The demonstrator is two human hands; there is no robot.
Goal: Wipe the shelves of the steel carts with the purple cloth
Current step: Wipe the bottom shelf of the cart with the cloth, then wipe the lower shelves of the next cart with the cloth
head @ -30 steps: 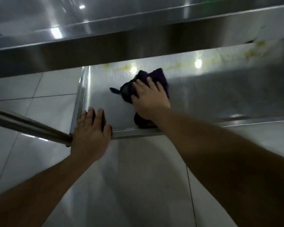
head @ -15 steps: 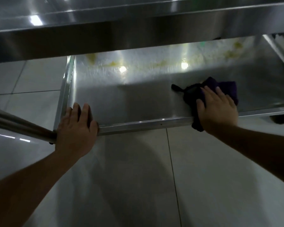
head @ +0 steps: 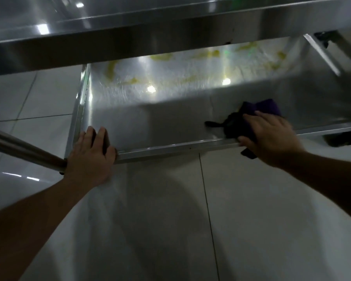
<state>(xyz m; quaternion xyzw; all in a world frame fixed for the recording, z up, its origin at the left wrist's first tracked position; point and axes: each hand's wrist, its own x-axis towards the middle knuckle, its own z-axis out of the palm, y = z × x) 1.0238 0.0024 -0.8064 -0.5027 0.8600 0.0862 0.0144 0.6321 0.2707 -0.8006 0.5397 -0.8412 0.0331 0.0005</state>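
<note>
Wiping the lower shelf (head: 170,122) of the steel cart, mid-stroke as I read it. My right hand (head: 272,136) lies flat, fingers spread, pressing the purple cloth (head: 257,110) onto the shelf near its front right part; the cloth's near end hangs over the front lip (head: 170,148), a dark tail trailing left. My left hand (head: 91,153) is draped over the front left corner, fingers curled over the lip, holding nothing else, likely bracing the cart (the handle bar (head: 22,151) runs off left just beside it). Upper shelf (head: 130,27) overhangs the back. Yellowish smears (head: 162,56) sit along the far side, well apart from the cloth, so this shelf isn't done. Next move should call for reaching the cloth deeper under the overhang and pressing firmly across those smears.
</note>
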